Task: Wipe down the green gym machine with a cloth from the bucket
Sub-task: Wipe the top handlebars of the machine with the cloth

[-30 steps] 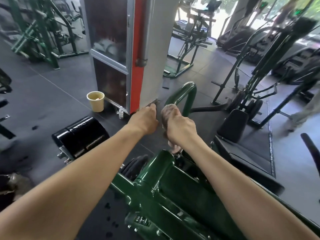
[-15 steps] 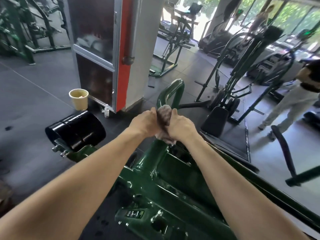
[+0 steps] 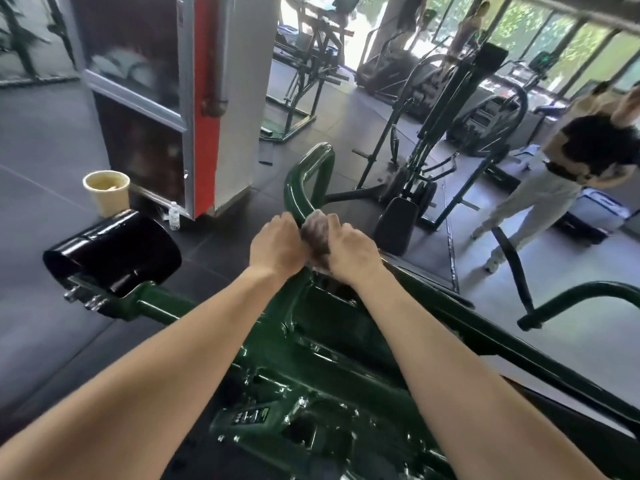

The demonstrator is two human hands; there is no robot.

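Dark gym floor (image 3: pixel 52 161) behind; left hand (image 3: pixel 277 249) and right hand (image 3: pixel 353 254) clench a cloth (image 3: pixel 316 237), seemingly around the green machine (image 3: pixel 300 188).

I see a gym: dark rubber floor (image 3: pixel 52 161), a green steel machine (image 3: pixel 329 344) with a black roller pad (image 3: pixel 114 251) close below me, more exercise frames (image 3: pixel 306 81) and cardio machines (image 3: pixel 485 112) toward bright windows (image 3: pixel 571 53).

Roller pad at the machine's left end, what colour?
Glossy black. The roller pad shows best in the head view.
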